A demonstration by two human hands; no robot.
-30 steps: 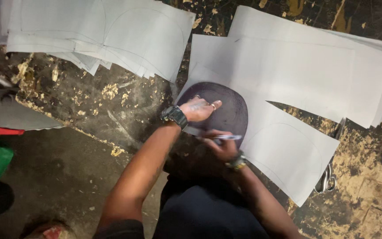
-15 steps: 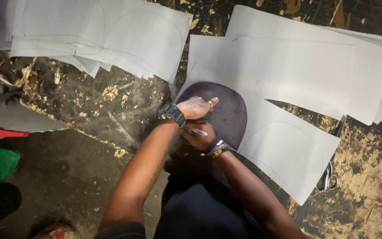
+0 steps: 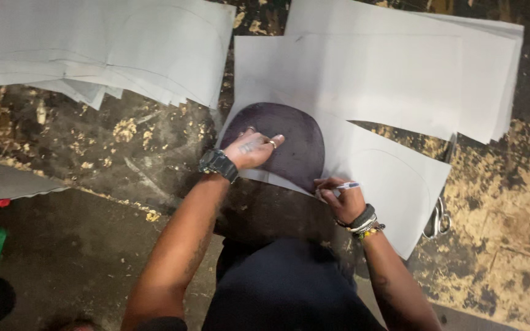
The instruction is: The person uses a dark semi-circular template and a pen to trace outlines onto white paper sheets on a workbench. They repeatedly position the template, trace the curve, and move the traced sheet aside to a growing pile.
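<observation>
Leftmost, one stack of white sheets (image 3: 93,49) spreads along the floor's (image 3: 93,159) far edge. Next, the left hand (image 3: 249,149) presses flat on one dark, rounded template (image 3: 289,144). Right hand (image 3: 338,199) pinches one pen (image 3: 346,186) at its lower edge, atop a second white stack (image 3: 387,92).

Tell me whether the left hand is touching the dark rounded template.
Touching. The head view shows the left hand lying flat on the dark rounded template, fingers spread across its surface with no gap visible.

The pen (image 3: 346,186) tip is hidden behind the right hand (image 3: 340,201).
</observation>
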